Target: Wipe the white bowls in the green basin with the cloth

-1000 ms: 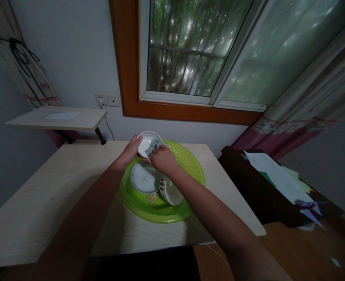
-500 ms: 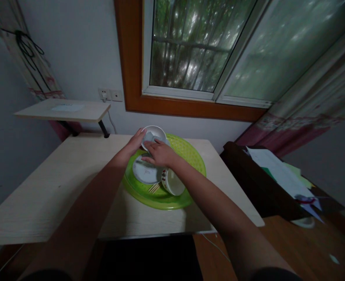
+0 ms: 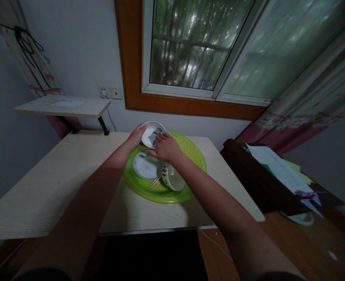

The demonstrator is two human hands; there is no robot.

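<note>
My left hand [image 3: 135,136] grips the left rim of a white bowl [image 3: 147,130], tilted up over the back of a green plastic tray [image 3: 143,197]. Against the bowl's inside, my right hand [image 3: 167,147] presses a greyish cloth [image 3: 154,136], partly hidden by its fingers. Below the hands, a white plate [image 3: 147,168] with a faint pattern lies on the tray. A white cup-like bowl [image 3: 175,179] with red decorations rests on its side, right of the plate. Several thin wooden sticks [image 3: 154,184] poke out between them.
The tray stands on a pale wooden table [image 3: 73,187]. A small raised shelf [image 3: 87,107] with a paper on it is at the left back. Behind the table are the wall and a window. To the right, papers [image 3: 277,168] lie on a dark brown piece of furniture [image 3: 248,175].
My right hand has slid a little to the right across the bowl, and the greyish cloth has shifted with it. The left hand keeps its hold on the rim.
</note>
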